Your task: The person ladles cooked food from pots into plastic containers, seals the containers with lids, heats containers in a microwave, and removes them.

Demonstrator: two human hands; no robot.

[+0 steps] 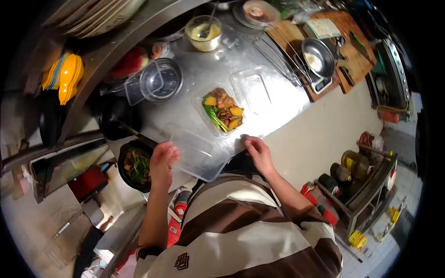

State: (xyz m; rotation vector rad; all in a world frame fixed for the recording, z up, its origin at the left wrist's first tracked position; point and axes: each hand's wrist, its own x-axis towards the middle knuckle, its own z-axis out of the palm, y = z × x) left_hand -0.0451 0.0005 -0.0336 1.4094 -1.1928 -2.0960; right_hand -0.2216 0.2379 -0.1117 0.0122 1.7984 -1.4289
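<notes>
My left hand (164, 160) is closed at the left edge of a clear plastic lid (201, 157), its fingers slightly blurred. The lid is tilted and overhangs the counter's front edge, close to my body. To the right of it my right hand (259, 154) is loosely curved, holding nothing I can see. Between and beyond my hands stands a clear plastic container (200, 110) filled with green vegetables (214, 115), yellow chunks (236, 111) and browned meat (221, 98). Behind it to the right lies another clear plastic tray (254, 90).
A black pot (136, 167) of food stands left of my left hand. Farther back are a clear bowl (172, 81), a glass bowl with yellow contents (204, 33), a wire rack (276, 60) and a metal bowl (319, 57) on a scale. A bottle shelf (366, 197) stands right.
</notes>
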